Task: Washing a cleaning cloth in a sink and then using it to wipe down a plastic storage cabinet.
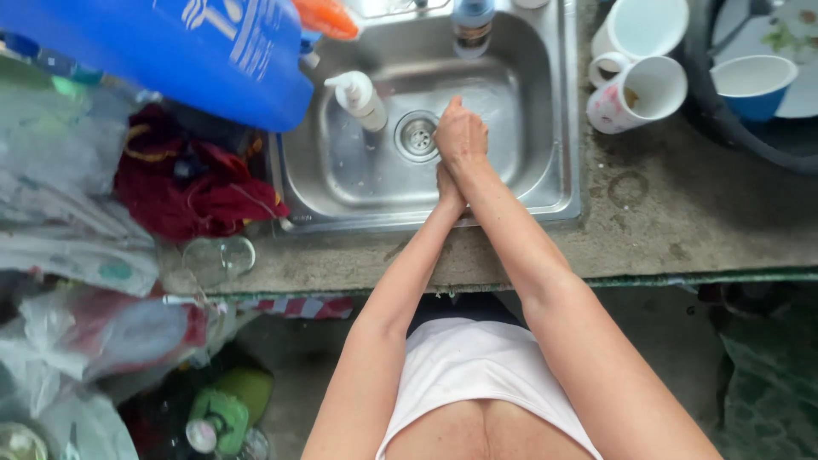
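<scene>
Steel sink [545,183], right hand [461,135] over its basin beside the drain [417,135], fingers loosely curled, holding nothing, left hand [449,189] gripping right wrist, pump bottle [360,98] left of drain, mugs [637,92] right of sink

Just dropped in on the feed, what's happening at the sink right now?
A person stands at a steel sink with both arms stretched over the basin. The right hand lies over the left hand, pressed together above the drain. Neither holds anything visible. A pump bottle stands in the basin; mugs sit right.
</scene>
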